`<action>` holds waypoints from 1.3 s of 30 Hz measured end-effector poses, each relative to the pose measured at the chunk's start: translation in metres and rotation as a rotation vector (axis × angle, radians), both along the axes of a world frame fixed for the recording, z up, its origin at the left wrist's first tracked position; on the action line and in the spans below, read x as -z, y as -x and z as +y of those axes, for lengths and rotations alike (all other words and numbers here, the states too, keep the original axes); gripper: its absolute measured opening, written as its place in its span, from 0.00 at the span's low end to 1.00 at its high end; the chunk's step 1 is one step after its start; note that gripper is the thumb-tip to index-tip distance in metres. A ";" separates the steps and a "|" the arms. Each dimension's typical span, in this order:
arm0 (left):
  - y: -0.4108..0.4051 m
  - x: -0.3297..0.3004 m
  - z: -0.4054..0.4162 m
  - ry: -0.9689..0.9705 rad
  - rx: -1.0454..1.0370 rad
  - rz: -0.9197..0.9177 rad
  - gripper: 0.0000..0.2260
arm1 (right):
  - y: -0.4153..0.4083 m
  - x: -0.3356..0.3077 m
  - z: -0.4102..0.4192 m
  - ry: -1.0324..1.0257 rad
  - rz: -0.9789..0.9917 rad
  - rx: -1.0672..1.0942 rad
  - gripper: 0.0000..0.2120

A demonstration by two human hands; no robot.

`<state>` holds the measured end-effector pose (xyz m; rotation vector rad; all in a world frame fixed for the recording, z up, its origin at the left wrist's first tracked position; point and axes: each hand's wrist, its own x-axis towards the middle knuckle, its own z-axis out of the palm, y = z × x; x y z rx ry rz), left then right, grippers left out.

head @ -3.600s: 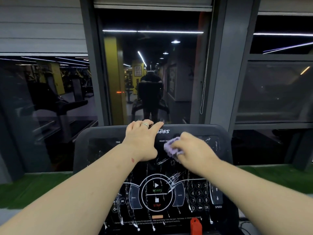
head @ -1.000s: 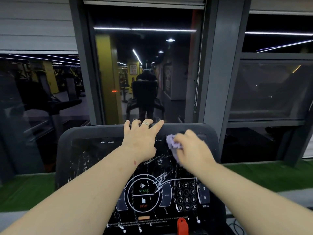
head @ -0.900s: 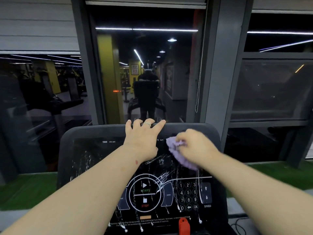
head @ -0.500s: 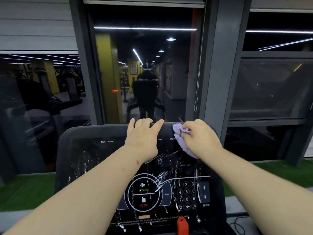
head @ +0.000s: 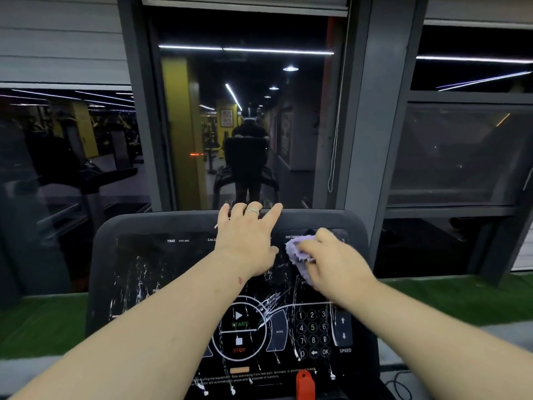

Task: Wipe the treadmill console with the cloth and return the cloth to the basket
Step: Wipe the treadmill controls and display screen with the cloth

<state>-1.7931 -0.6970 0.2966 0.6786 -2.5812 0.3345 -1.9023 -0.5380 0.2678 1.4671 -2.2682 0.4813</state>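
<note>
two hands on console (head: 150, 272), left hand (head: 246, 241) flat, fingers spread, right hand (head: 334, 264) grip bunching lilac cloth (head: 297, 254)

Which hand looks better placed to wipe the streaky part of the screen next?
Right. The right hand already holds the purple cloth against the console; the left hand rests flat on its top edge.

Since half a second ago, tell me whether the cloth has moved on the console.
Yes. The cloth, gripped by the right hand, has slid down from the console top rim to below the DISTANCE label.
</note>
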 end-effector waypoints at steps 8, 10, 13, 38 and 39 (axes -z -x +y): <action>0.006 0.003 0.001 -0.033 0.041 0.052 0.39 | -0.003 0.011 -0.003 0.043 -0.007 0.015 0.06; 0.006 0.002 -0.001 -0.011 0.048 0.048 0.38 | 0.008 0.003 -0.002 -0.023 0.010 0.008 0.05; 0.009 -0.002 0.000 -0.020 0.038 0.050 0.33 | 0.025 -0.020 -0.003 0.159 -0.051 0.148 0.06; 0.011 -0.001 -0.003 -0.035 0.041 0.104 0.28 | 0.001 -0.018 -0.029 0.074 0.064 0.018 0.08; 0.011 -0.002 -0.003 -0.049 0.039 0.082 0.30 | 0.011 -0.022 -0.021 0.069 0.082 0.038 0.09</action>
